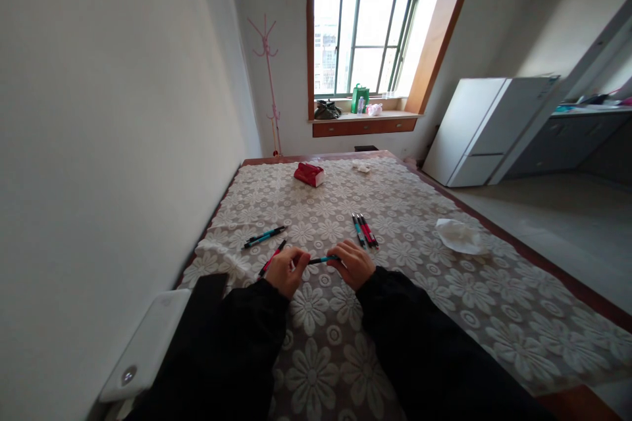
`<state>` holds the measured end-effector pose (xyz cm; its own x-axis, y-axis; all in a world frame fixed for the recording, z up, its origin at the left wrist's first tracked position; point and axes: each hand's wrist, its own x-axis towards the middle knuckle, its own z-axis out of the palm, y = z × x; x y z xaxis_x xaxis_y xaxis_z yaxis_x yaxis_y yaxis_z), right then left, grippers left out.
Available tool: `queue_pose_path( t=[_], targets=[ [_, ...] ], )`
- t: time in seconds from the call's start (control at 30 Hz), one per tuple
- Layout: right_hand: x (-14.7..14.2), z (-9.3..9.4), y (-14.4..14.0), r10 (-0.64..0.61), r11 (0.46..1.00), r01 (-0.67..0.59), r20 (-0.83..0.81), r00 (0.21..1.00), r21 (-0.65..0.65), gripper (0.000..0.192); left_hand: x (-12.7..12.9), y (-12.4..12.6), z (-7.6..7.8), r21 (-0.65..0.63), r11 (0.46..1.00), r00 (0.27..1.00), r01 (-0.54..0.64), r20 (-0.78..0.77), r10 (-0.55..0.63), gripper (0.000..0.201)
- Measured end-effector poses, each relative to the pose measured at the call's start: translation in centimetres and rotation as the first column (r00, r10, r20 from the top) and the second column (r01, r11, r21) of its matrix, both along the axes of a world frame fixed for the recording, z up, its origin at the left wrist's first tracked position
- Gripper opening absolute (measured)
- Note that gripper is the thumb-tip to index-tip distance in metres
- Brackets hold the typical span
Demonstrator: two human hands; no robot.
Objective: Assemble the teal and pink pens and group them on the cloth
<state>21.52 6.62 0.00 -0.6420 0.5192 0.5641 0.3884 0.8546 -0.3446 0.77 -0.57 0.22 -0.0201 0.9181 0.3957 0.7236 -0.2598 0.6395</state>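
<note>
A black and teal pen (pixel 320 260) lies level between my two hands, just above the flowered tablecloth. My left hand (pixel 289 271) pinches its left end, and my right hand (pixel 351 263) pinches the other, so both ends are hidden by fingers. Just beyond my left hand lies a red and black pen (pixel 272 258), partly covered by it. Farther left, teal and black pens (pixel 265 237) rest close together. Beyond my right hand, several teal and red pens (pixel 364 230) lie side by side, tips pointing away from me.
On the tablecloth (pixel 311 371) stand a red tissue pack (pixel 309 174) at the far side and a crumpled white tissue (pixel 461 237) at right. A white device (pixel 148 342) and a dark flat object (pixel 205 296) sit near my left forearm, by the wall.
</note>
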Motion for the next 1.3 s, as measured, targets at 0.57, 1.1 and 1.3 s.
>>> queue_pose_path(
  t=[0.57, 1.1, 1.3],
  targets=[
    [0.4, 0.3, 0.8, -0.135, 0.729, -0.282, -0.535, 0.834, -0.624, 0.044, -0.8, 0.3, -0.7, 0.097, 0.986, 0.991, -0.133, 0.029, 0.13, 0.023],
    [1.3, 0.3, 1.9, -0.128, 0.741, -0.12, -0.313, 0.941, -0.661, 0.02, -0.7, 0.4, 0.1, 0.172, 0.966, 0.965, -0.192, -0.145, 0.218, 0.032],
    [2.5, 0.3, 2.6, -0.538, 0.818, 0.559, 0.163, 0.827, -0.135, 0.004, -0.2, 0.0, 0.3, 0.068, 0.959, 0.925, -0.275, -0.252, 0.283, 0.036]
  ],
)
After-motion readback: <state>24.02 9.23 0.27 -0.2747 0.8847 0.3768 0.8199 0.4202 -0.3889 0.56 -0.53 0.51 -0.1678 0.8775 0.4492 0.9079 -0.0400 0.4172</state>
